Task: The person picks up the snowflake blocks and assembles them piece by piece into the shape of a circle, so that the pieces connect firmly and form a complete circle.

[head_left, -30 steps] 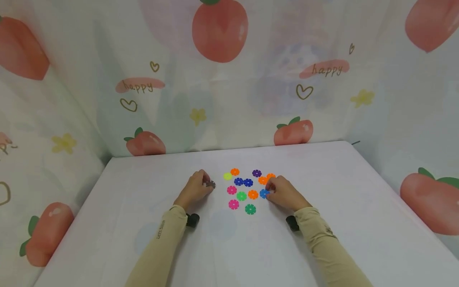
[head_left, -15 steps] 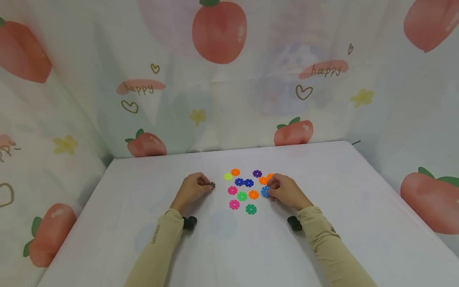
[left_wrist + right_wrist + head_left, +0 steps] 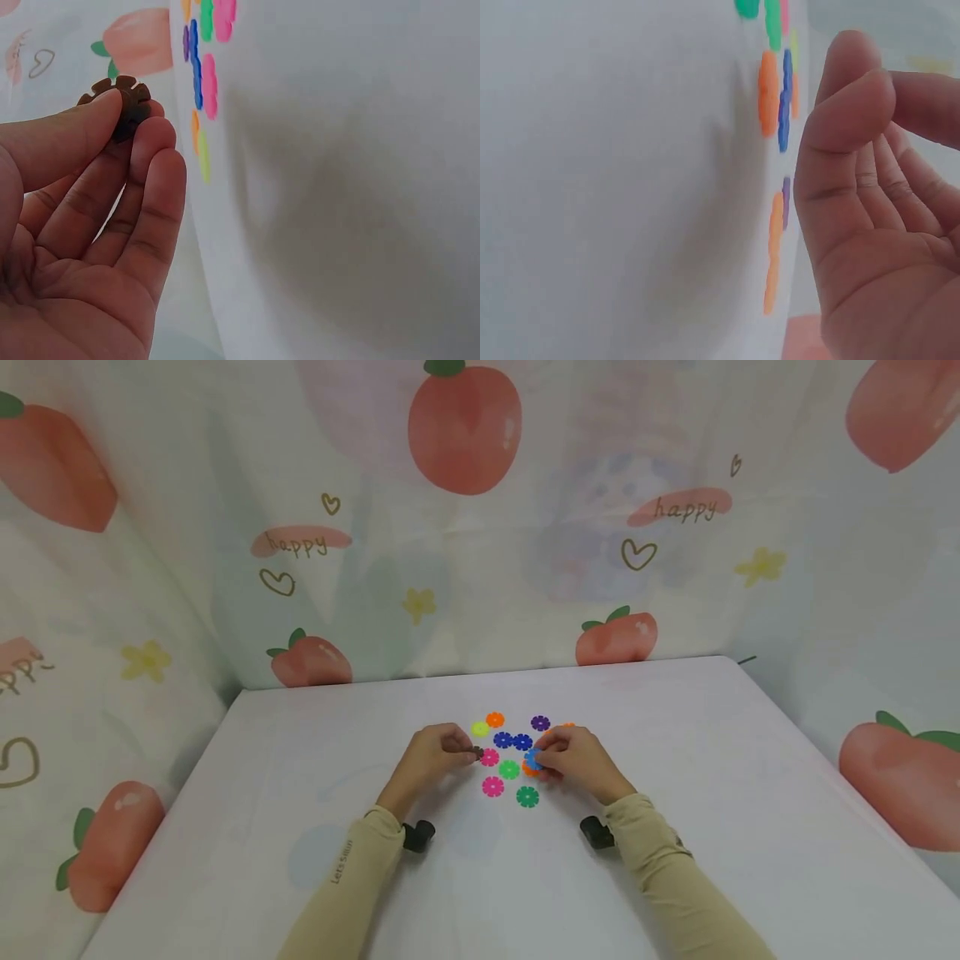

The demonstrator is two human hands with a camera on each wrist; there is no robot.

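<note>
My left hand (image 3: 432, 760) pinches a dark brown notched plastic disc (image 3: 135, 109) between thumb and fingertips, raised above the table in the left wrist view. In the head view that disc sits just left of a pink disc (image 3: 489, 757). My right hand (image 3: 585, 762) pinches a blue notched disc (image 3: 533, 759), which partly covers an orange disc (image 3: 531, 771) from the head camera. The fingers hide the blue disc in the right wrist view. Between and below the hands lie a light green disc (image 3: 509, 769), another pink disc (image 3: 492, 787) and a dark green disc (image 3: 527, 797).
Toward the back lie a yellow disc (image 3: 480, 728), an orange one (image 3: 495, 720), two touching navy discs (image 3: 513, 741) and a purple disc (image 3: 540, 723). More orange discs (image 3: 774, 251) lie partly behind the right hand. A white cloth covers the table (image 3: 480, 902); a printed curtain (image 3: 480, 552) surrounds it.
Both hands have moved inward toward each other: the left goes right with the brown disc, the right goes left with the blue disc, lifted from its spot. The other discs stay put.
</note>
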